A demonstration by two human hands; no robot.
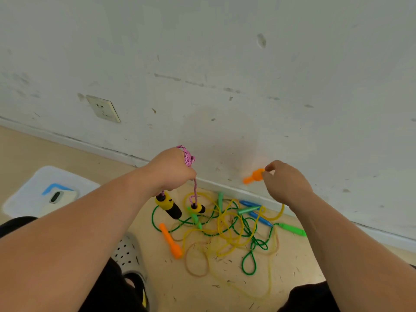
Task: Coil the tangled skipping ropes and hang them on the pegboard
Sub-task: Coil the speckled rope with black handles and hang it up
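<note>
pink rope [188,158] vert. from l hand [172,171], orange handle [253,176] horiz.

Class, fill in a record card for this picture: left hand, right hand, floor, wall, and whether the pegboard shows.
left hand: grips a bunched pink rope; its yellow-and-black handles hang below
right hand: fingers pinch an orange handle, raised before the wall
floor: tangle of green and yellow ropes with orange, green and blue handles
wall: one socket
pegboard: not in view
</note>
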